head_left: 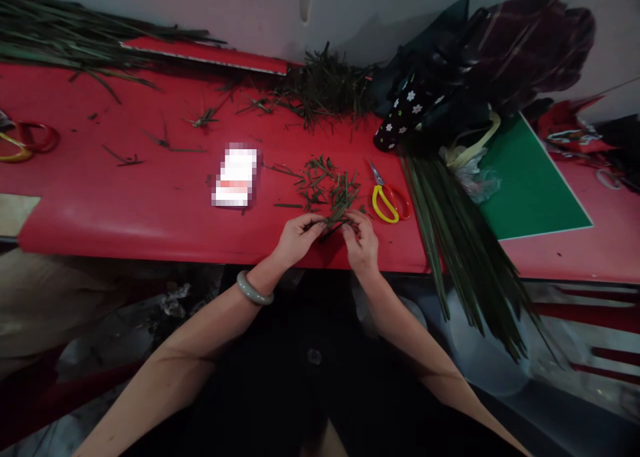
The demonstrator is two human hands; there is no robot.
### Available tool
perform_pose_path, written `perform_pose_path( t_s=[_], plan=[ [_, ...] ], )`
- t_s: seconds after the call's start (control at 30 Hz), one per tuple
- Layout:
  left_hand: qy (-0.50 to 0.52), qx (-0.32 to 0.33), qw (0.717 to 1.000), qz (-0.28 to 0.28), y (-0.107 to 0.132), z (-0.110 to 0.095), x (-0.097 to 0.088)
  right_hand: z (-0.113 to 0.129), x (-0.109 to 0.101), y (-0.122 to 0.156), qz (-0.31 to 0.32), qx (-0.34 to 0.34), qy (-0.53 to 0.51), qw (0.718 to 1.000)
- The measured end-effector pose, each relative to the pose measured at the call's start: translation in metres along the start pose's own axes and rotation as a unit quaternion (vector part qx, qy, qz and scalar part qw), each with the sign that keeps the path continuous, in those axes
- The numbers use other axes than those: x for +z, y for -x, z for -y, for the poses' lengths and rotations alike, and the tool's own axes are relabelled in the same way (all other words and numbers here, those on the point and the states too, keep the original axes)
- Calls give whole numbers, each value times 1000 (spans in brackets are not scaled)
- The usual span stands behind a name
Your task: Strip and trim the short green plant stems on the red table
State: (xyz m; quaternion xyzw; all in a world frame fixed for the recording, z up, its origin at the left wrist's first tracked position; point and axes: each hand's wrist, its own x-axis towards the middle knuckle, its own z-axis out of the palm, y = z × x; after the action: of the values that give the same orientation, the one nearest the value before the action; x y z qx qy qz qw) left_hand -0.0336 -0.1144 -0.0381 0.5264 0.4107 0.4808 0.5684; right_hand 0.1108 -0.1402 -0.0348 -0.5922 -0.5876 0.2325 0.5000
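Both hands meet at the near edge of a red table. My left hand, with a pale green bangle on its wrist, pinches one end of a thin green leaf strip. My right hand grips the other end of the same strip with its fingers curled. Just beyond the hands lies a small pile of cut green leaf pieces. Yellow and red scissors lie shut on the table right of that pile, a short way from my right hand.
A bundle of long green leaves hangs over the table edge at right, beside a green sheet and dark cloth. A blurred white card lies left of the pile. More leaves and clippings lie along the back.
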Motion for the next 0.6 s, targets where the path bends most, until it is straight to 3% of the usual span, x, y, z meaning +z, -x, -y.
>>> perform_pose_path(
  t_s=[0.13, 0.3, 0.5, 0.6],
  plan=[
    [-10, -6, 1000, 13, 0, 0, 0, -2, 0, -5, 33, 16, -19, 999],
    [4, -14, 1000, -10, -1, -3, -1, -12, 1, -10, -38, 141, -149, 978],
    [-13, -11, 1000, 9, -2, -1, -2, 2, 6, -9, 65, 198, -191, 959],
    [-36, -5, 999, 13, -1, 0, -2, 10, 13, -7, 62, 199, -203, 957]
  ],
)
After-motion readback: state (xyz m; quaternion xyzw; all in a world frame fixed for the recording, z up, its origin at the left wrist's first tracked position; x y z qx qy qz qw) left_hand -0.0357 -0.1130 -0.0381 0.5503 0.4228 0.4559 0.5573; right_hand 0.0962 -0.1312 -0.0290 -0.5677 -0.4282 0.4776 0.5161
